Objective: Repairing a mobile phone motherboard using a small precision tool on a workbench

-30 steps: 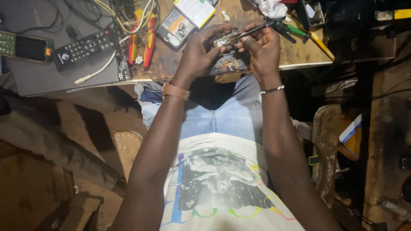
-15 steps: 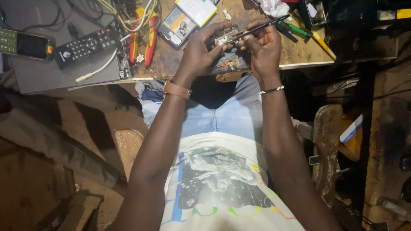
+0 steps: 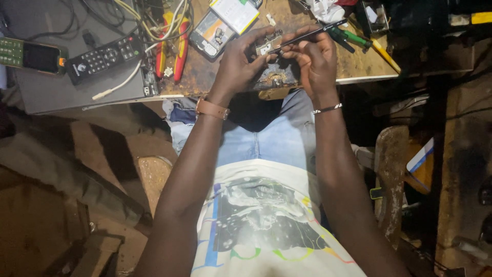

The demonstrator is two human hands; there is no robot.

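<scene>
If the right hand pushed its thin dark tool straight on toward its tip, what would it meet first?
Most likely the small metallic component pinched by the left hand; the right hand aims the thin dark tool at it, though depth is unclear.

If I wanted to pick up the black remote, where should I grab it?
Probably across its two long edges at the middle of the black remote, coming from above. It lies flat and slanted on the grey surface, buttons up, with a white cable along its near side, so mind that.
</scene>
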